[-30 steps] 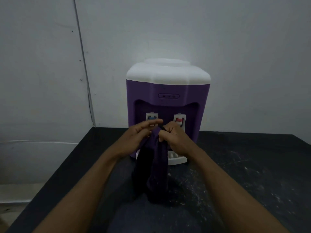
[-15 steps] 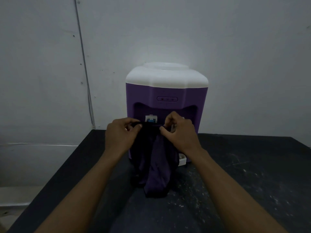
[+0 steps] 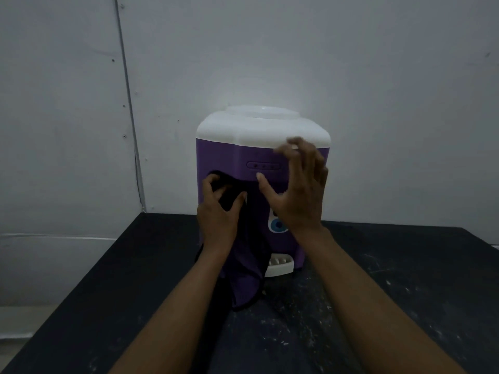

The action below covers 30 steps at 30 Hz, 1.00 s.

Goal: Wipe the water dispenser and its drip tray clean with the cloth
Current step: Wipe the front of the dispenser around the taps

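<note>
A purple water dispenser (image 3: 229,157) with a white top stands on the black table (image 3: 405,306), against the wall. Its white drip tray (image 3: 279,264) sticks out at the bottom front. My left hand (image 3: 218,214) grips the top of a dark purple cloth (image 3: 243,282) in front of the dispenser's left recess; the cloth hangs down to the table and covers part of the tray. My right hand (image 3: 297,190) is raised with spread fingers in front of the dispenser's upper right, holding nothing. It hides the right tap.
The grey wall behind carries a thin vertical cable (image 3: 129,109) left of the dispenser. The table top shows white scuffs and specks. The table's left edge runs diagonally at the lower left, with pale floor beyond it.
My right hand has let go of the cloth and risen with open fingers toward the dispenser's upper right. My left hand has lifted the cloth's top up to the recess.
</note>
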Tool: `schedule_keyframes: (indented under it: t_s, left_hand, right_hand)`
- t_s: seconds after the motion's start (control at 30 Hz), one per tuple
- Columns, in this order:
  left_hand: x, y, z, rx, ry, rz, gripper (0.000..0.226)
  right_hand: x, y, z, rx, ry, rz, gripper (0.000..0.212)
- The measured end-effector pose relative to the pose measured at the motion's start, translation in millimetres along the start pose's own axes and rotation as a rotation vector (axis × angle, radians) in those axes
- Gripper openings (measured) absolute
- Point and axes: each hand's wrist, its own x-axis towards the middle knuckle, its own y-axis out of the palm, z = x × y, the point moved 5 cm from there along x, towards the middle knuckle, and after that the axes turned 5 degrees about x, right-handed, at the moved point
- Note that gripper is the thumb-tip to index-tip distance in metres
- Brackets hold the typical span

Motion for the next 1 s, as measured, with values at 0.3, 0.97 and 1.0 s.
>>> schedule_keyframes:
  t_s: [0.3,0.97,1.0]
  left_hand:
    - [1,16,6,-0.087,-0.032,-0.019,0.03]
    - [2,10,0,0.249,0.45,0.085,0.024]
    - [3,7,5,0.21,0.445,0.096,0.026]
  right_hand:
    - [24,25,-17,0.011,0.027,0.154,0.102]
    - [21,28,-22,0.049,-0.006,0.117,0.096]
    - [21,28,-22,0.051,-0.008,0.116,0.096]
